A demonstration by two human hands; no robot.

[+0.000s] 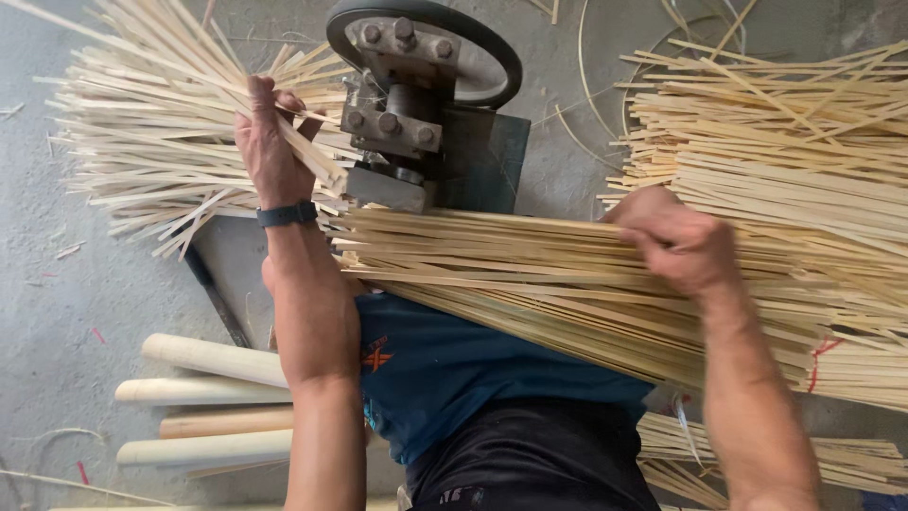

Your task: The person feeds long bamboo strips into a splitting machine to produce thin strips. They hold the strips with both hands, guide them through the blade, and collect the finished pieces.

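While the metal splitting machine (426, 114) is standing at the far middle of the scene, the left hand (270, 151) is closing its fingers around a few thin bamboo strips (312, 156) just beside the machine's bolted head, thumb and fingers pinched tight on them. The right hand (676, 241) is curling into a firm fist over the big bundle of strips (530, 274) that is lying across the person's lap, gripping a small clutch of slivers at its upper edge.

Judging from how things lie, the grip is working best when the left hand is keeping its few strips flat and lined up with the machine's mouth, well clear of the bolts, while the right hand is steadying the bundle so that it is not sliding off the lap. Fingers so close to the steel head are calling for care; splintered edges could also be cutting the palm.

Fanning out at the far left is a loose heap of strips (161, 123), and another stack (785, 142) is piling up at the far right, both crowding the machine. Several round pale wooden poles (213, 393) are lying on the grey concrete floor (57, 312) at the near left. A red tie (818, 364) is binding strips at the right edge. The lap bundle is hiding most of the machine's base.
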